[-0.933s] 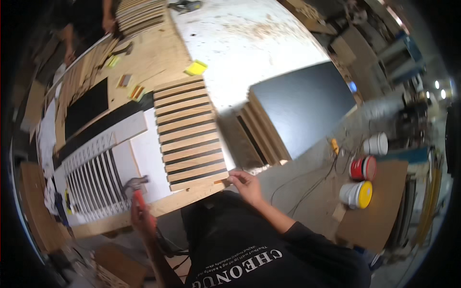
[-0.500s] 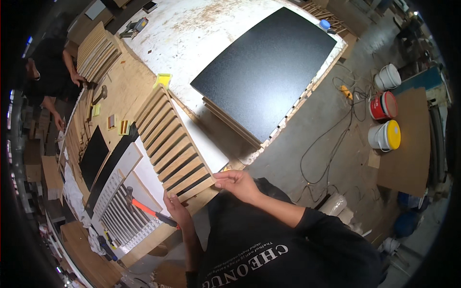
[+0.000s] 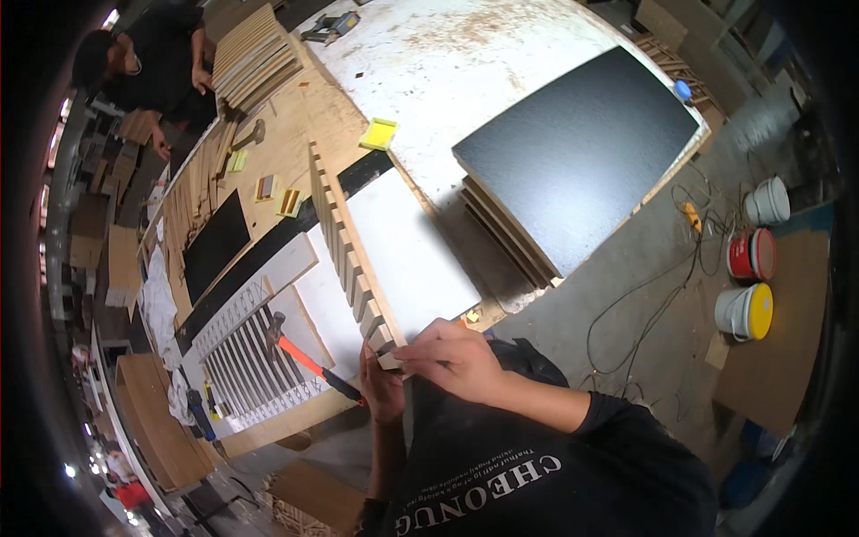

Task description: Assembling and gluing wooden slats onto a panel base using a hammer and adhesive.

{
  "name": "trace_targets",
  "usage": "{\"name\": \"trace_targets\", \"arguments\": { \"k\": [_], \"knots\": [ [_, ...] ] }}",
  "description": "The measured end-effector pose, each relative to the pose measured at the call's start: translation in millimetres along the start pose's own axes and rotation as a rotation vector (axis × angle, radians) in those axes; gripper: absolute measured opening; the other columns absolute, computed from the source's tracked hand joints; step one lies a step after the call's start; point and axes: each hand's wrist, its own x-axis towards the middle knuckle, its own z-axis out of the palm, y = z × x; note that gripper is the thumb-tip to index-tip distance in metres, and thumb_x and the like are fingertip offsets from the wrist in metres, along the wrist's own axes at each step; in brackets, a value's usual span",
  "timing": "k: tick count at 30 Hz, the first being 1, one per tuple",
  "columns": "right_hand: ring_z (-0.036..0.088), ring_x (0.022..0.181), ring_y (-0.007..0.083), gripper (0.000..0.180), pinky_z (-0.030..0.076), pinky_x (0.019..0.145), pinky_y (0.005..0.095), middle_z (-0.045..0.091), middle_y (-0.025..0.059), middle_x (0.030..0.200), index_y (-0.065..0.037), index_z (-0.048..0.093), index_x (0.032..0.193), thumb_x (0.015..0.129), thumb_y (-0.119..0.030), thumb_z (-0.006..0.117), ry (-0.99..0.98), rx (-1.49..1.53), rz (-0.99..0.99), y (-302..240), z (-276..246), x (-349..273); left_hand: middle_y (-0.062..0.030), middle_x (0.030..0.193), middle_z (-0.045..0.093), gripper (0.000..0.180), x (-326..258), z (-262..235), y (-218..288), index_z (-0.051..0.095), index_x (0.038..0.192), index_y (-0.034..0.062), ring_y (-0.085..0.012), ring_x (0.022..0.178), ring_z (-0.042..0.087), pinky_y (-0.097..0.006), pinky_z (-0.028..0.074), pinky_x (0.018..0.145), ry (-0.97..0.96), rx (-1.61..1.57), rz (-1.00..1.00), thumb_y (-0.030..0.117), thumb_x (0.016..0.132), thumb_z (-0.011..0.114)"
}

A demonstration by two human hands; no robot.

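Observation:
A slatted wooden panel stands tilted up on edge over the workbench, its side rail showing and its slats seen nearly end-on. My left hand grips its near end from below; the panel partly hides those fingers. At the same near corner, the thumb and fingers of my right hand pinch the rail. A hammer with an orange and black handle lies left of my left hand, across a slotted white-and-grey frame. Beneath the panel is a white board.
A stack of black boards sits on the white table at right. Yellow trays, another hammer and loose wooden strips lie on the bench. A co-worker stands far left. Buckets and cables are on the floor.
The slatted panel has turned from lying face-up to standing on its edge, both hands still on its near end. The view has shifted, so the bench sits further right.

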Motion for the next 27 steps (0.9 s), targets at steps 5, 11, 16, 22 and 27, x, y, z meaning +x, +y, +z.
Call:
{"name": "trace_targets", "arguments": {
  "k": [5, 11, 16, 22, 27],
  "knots": [
    [0.06, 0.076, 0.0155, 0.018, 0.048, 0.065, 0.027, 0.062, 0.0062, 0.082, -0.005, 0.069, 0.093, 0.075, 0.0, 0.068, 0.093, 0.018, -0.075, 6, -1, 1, -0.0055, 0.107, 0.056, 0.043, -1, 0, 12, 0.038, 0.131, 0.0008, -0.0092, 0.082, 0.053, -0.022, 0.044, 0.066, -0.001, -0.017, 0.069, 0.028, 0.097, 0.041],
    [0.061, 0.081, 0.0121, 0.021, 0.049, 0.07, 0.0231, 0.064, 0.0037, 0.083, -0.001, 0.062, 0.104, 0.083, -0.005, 0.064, 0.319, 0.423, 0.277, 28, -4, -25, -0.0062, 0.1, 0.057, 0.033, -13, 15, 46, 0.047, 0.12, 0.0015, -0.0096, 0.069, 0.053, -0.024, 0.047, 0.057, 0.256, -0.023, 0.348, 0.019, 0.093, 0.053],
    [0.06, 0.081, 0.0105, 0.022, 0.049, 0.073, 0.0229, 0.063, 0.0026, 0.084, -0.001, 0.057, 0.105, 0.085, -0.007, 0.064, 0.304, 0.55, 0.461, 46, -25, -41, -0.0062, 0.089, 0.055, 0.024, -25, 45, 51, 0.048, 0.107, -0.0016, -0.0106, 0.068, 0.055, -0.024, 0.05, 0.059, 0.39, 0.219, 0.452, 0.005, 0.086, 0.059],
    [0.065, 0.082, 0.0189, 0.022, 0.052, 0.066, 0.0276, 0.064, 0.0092, 0.095, -0.004, 0.055, 0.103, 0.086, -0.014, 0.064, 0.167, 0.619, 0.807, 65, -32, -49, -0.0136, 0.098, 0.063, 0.032, -39, 66, 48, 0.051, 0.106, -0.0042, -0.0155, 0.084, 0.062, -0.026, 0.051, 0.071, 0.254, 0.371, 0.704, -0.001, 0.079, 0.067],
    [0.064, 0.084, 0.0183, 0.026, 0.051, 0.07, 0.0273, 0.064, 0.0105, 0.099, -0.001, 0.057, 0.108, 0.087, -0.015, 0.062, 0.108, 0.562, 0.999, 62, -30, -46, -0.0156, 0.084, 0.065, 0.035, -37, 69, 61, 0.058, 0.095, -0.0005, -0.0276, 0.072, 0.065, -0.03, 0.054, 0.065, 0.267, 0.699, 0.91, 0.009, 0.068, 0.079]
  ]
}}
